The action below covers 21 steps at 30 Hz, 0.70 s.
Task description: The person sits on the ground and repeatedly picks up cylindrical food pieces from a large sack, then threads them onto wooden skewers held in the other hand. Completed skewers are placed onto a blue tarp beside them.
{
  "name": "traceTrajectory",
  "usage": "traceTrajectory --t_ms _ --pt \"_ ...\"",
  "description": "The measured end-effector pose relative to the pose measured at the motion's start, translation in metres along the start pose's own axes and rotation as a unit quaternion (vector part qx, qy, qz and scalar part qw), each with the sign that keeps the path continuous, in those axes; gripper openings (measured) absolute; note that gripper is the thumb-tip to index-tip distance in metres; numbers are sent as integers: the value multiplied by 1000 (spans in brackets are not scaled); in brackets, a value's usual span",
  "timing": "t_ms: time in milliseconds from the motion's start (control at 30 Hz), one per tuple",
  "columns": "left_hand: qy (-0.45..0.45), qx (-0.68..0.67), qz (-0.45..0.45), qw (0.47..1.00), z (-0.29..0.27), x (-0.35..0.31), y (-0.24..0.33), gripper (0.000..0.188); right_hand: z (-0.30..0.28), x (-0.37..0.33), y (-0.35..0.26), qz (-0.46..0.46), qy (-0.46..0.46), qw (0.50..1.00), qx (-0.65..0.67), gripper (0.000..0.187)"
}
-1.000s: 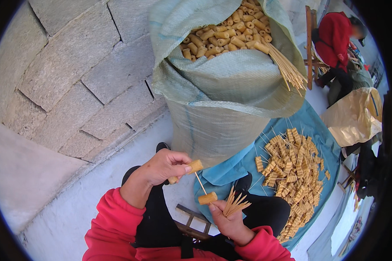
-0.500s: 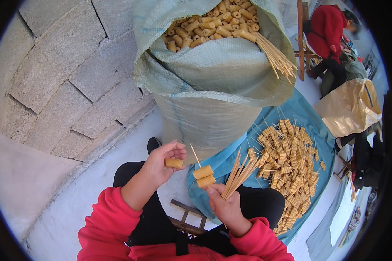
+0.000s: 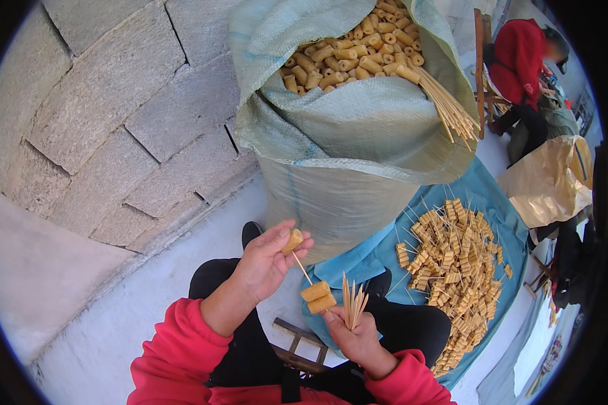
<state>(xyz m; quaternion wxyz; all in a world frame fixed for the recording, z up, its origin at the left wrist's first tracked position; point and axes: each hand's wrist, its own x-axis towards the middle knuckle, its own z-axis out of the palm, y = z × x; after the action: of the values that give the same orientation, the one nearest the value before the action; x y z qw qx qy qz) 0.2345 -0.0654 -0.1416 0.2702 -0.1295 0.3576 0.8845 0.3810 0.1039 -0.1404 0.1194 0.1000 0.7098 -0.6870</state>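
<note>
My left hand (image 3: 267,262) pinches a short tan hollow roll (image 3: 292,241) between thumb and fingers. The roll touches the pointed tip of a thin wooden skewer (image 3: 302,267). Two more rolls (image 3: 318,297) sit side by side, threaded crosswise on that skewer. My right hand (image 3: 352,335) is closed round the skewer's lower end, below the rolls. It also grips a fanned bundle of bare wooden skewers (image 3: 353,302), their points upward. The lower ends of the bundle are hidden in my palm.
Ahead stands a large woven sack (image 3: 338,196) full of rolls (image 3: 358,54), with a bundle of skewers (image 3: 446,104) across its rim. At right, a pile of skewered rolls (image 3: 456,270) lies on a blue sheet (image 3: 513,233). A block wall (image 3: 115,101) rises left; a person in red (image 3: 518,61) sits far right.
My left hand has brought its roll from beside the skewer to the skewer's tip. The right hand's bundle looks more upright, and the whole view has shifted slightly.
</note>
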Motion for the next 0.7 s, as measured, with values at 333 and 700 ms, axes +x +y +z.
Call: traceTrajectory --t_ms 333,700 --pt "2 70 -6 998 4 -4 -2 46 -3 -1 4 -39 21 998 -39 12" --pt "-124 137 -148 972 6 -9 -27 55 -5 2 9 -19 47 999 -12 12"
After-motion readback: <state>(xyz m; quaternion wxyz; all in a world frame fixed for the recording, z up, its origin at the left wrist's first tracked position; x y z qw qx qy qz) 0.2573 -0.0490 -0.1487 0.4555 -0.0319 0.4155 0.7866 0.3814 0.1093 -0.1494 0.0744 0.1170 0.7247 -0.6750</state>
